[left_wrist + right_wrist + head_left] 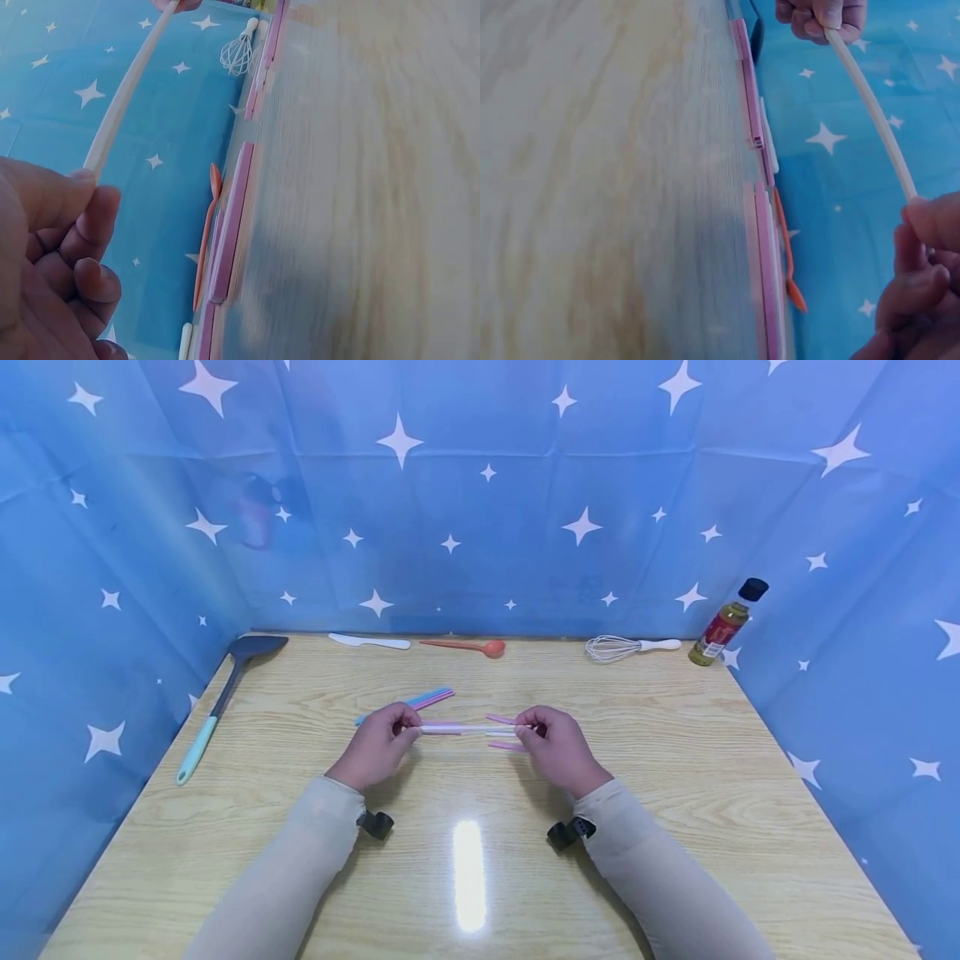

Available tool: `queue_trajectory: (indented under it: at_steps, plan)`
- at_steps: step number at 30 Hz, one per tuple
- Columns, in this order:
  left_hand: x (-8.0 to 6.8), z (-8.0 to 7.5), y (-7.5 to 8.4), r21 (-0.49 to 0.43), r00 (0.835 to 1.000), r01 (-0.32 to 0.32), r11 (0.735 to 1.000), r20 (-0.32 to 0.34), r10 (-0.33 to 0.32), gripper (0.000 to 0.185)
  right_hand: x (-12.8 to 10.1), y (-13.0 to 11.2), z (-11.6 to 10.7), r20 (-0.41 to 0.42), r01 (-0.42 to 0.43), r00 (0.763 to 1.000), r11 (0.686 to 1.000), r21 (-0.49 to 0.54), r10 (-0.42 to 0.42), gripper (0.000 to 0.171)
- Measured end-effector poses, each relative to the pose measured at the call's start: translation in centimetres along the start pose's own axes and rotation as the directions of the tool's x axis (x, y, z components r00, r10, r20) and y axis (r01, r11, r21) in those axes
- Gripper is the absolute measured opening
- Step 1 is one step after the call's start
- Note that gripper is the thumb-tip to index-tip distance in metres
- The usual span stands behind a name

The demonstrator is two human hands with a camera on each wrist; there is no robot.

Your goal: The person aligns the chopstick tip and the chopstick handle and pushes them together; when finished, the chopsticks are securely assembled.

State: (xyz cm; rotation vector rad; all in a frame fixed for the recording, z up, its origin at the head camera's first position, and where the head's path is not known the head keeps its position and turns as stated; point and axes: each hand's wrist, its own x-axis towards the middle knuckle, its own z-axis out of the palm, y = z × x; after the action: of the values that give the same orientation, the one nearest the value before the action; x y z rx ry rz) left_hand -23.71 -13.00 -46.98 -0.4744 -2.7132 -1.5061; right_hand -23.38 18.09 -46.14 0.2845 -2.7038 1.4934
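Observation:
A slender white stick, possibly a straw or chopstick, stretches between both hands above the table and looks slightly bowed in the right wrist view. My left hand pinches its left end between thumb and forefinger. At the other end, my right hand pinches it likewise, the remaining fingers loosely curled. Below lie similar sticks: a pink stick by the left hand, and a pink stick with a white one beside the right hand. A bundle of blue and pink sticks lies behind the left hand, partly hidden by it.
Along the back edge lie a white knife, an orange spoon and a whisk. An oil bottle stands at the back right. A dark spatula with a mint handle lies along the left edge. Starred blue cloth surrounds the table.

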Motion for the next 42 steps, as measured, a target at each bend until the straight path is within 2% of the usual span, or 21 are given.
queue_trajectory:
  at_steps: [4,7,10,15,21,29,34,42]
  plan:
    - [0.4,-1.4,-1.1,0.004,0.995,0.068,0.998,-0.075,-0.067,0.006,0.5,0.8,-0.2,-0.01,-0.032,0.999,0.998,0.049,0.033,0.019]
    - [0.6,-2.6,-2.3,0.0,0.979,0.147,0.989,-0.144,-0.146,0.01,0.8,1.6,-0.7,-0.005,-0.072,0.997,0.995,0.072,0.072,0.025]
    - [0.6,-3.6,-3.3,-0.007,0.963,0.204,0.979,-0.177,-0.202,0.014,1.0,2.2,-1.2,0.01,-0.109,0.994,0.991,0.079,0.109,0.026]
    - [0.5,-4.4,-4.5,-0.01,0.951,0.232,0.973,-0.208,-0.229,0.016,1.5,3.1,-2.4,0.033,-0.165,0.986,0.984,0.074,0.163,0.03]
    - [0.6,-5.0,-5.8,-0.019,0.927,0.297,0.955,-0.235,-0.293,0.018,1.9,4.3,-3.4,0.076,-0.229,0.972,0.971,0.063,0.224,0.033]
    - [0.5,-5.2,-6.4,-0.042,0.893,0.356,0.934,-0.28,-0.353,0.019,1.8,4.2,-3.4,0.119,-0.227,0.967,0.974,0.008,0.224,0.031]
    - [0.5,-5.2,-6.2,-0.029,0.887,0.382,0.924,-0.271,-0.375,0.021,1.8,4.1,-3.4,0.116,-0.235,0.966,0.972,0.015,0.232,0.029]
    - [0.6,-5.2,-6.3,0.028,0.894,0.39,0.92,-0.252,-0.371,0.023,1.7,4.1,-3.3,0.115,-0.228,0.967,0.974,0.01,0.225,0.027]
